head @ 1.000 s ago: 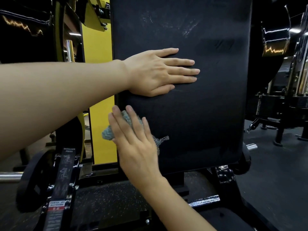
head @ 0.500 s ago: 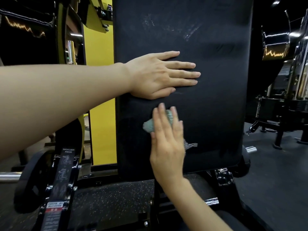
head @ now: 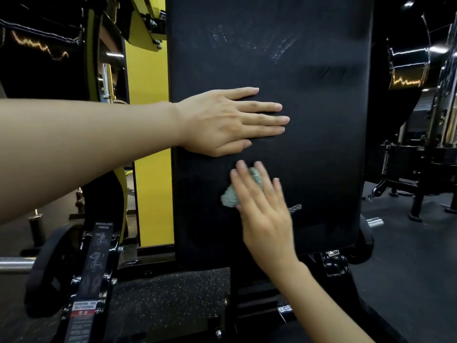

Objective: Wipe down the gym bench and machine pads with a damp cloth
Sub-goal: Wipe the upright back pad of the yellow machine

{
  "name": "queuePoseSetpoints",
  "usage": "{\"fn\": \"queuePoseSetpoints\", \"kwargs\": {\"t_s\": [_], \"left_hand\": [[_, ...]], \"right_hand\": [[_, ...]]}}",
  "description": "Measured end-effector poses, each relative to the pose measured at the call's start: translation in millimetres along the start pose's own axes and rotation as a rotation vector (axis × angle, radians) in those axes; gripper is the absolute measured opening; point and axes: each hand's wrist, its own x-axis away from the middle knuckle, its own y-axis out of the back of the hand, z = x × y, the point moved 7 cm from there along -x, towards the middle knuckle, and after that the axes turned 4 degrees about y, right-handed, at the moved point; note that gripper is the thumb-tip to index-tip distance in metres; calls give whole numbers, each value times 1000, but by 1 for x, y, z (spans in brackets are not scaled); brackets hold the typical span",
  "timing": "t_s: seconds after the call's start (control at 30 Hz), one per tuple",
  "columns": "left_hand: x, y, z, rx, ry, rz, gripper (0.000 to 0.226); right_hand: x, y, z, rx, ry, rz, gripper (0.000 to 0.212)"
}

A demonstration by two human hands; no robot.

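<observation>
I record my right hand (head: pixel 262 209), fingers straight, pressing the cloth (head: pixel 230 198) on the lower middle of the upright pad (head: pixel 321 144), just below my left hand (head: pixel 222 120), spread flat on it; the pad's long axis runs vertically, smears (head: pixel 282 49) showing well above.

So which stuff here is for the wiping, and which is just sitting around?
For the job: cloth, back pad, right hand pressing cloth, left hand flat on pad.
Just around: yellow frame, shoulder press label, chrome bar.
</observation>
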Motion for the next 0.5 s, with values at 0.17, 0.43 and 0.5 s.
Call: {"fn": "queuePoseSetpoints", "kwargs": {"t_s": [0.17, 0.43, 0.5], "left_hand": [[10, 1, -3, 8, -25, 0, 57], [24, -1, -8, -7, -33, 1, 57], [24, -1, -9, -13, -23, -9, 56]], "right_hand": [[11, 9, -26, 2, -121, -31, 45], [17, -11, 37, -96, -125, -83, 47], [18, -19, 59, -127, -61, -51, 51]]}}
